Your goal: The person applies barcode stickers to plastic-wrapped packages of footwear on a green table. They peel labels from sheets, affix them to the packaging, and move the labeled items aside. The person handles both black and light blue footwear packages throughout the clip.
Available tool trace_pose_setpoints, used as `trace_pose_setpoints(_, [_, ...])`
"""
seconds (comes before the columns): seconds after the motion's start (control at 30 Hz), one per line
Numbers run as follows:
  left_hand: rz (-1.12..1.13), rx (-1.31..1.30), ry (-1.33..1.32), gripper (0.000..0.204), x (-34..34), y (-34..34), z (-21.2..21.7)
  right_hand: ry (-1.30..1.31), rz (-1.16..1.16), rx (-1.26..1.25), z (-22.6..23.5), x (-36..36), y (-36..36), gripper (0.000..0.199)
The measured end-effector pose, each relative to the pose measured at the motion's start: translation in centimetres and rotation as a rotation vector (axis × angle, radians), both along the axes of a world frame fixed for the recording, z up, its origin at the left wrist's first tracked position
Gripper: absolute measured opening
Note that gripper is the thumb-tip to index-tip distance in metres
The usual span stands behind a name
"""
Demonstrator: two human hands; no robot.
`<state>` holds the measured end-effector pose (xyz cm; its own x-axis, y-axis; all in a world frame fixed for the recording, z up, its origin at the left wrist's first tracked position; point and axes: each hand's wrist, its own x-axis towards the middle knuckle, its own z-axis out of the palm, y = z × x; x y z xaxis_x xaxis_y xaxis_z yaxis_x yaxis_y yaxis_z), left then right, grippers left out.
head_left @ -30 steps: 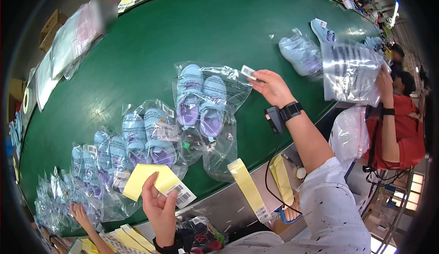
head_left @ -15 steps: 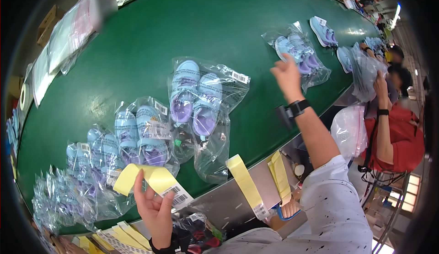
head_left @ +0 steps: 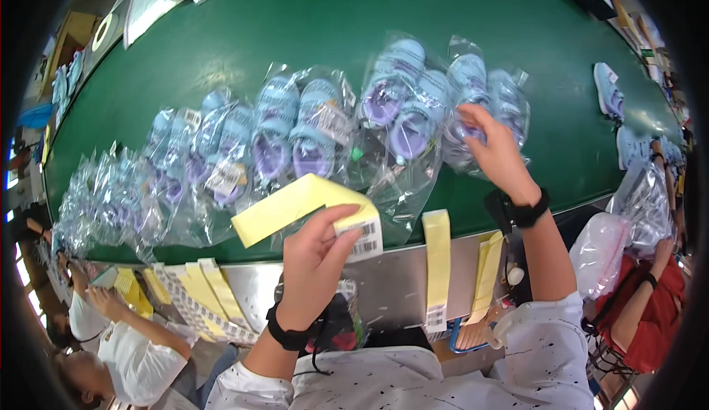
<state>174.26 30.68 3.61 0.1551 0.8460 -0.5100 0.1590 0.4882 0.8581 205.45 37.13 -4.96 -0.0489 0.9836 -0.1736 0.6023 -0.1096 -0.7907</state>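
Note:
In my left hand [head_left: 321, 258] is a yellow strip of barcode labels [head_left: 284, 207], pinched between thumb and fingers, its white printed end by my fingertips. It curls in front of the bagged shoes. My right hand [head_left: 498, 151] is over a pair of light blue and lilac shoes [head_left: 469, 77] in a clear plastic bag. The thumb and fingers are apart, and the fingertips appear to rest against the bag. Just left lies another bagged pair [head_left: 399, 63], close against it. Further left stretches a row of bagged pairs [head_left: 273, 114], some with barcode labels.
The green table [head_left: 244, 33] carries everything. Yellow label strips [head_left: 436, 262] hang along its front edge. At far right lie unbagged shoes [head_left: 609, 89]; a person in red [head_left: 642, 306] handles clear bags there. Another person in white [head_left: 140, 358] is at lower left.
The bagged pair at my right hand has come left, now beside the neighbouring pair. The view has swung, shifting the row. My left hand still holds the label strip.

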Motion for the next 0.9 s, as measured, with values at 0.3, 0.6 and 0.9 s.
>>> trace_pose_setpoints(0.3, [-0.031, 0.043, 0.004, 0.023, 0.0, -0.9, 2.5, 0.438, 0.136, 0.116, 8.6, -11.7, -6.4, 0.018])
trace_pose_setpoints(0.6, [-0.038, -0.058, -0.015, 0.034, 1.0, -1.8, 2.2, 0.311, 0.103, 0.344, 7.5, -12.0, -8.8, 0.014])
trace_pose_setpoints(0.9, [0.005, -0.114, -0.019, 0.056, 1.5, -1.2, 2.2, 0.461, -0.604, 0.418, 7.3, -3.0, -3.4, 0.037])
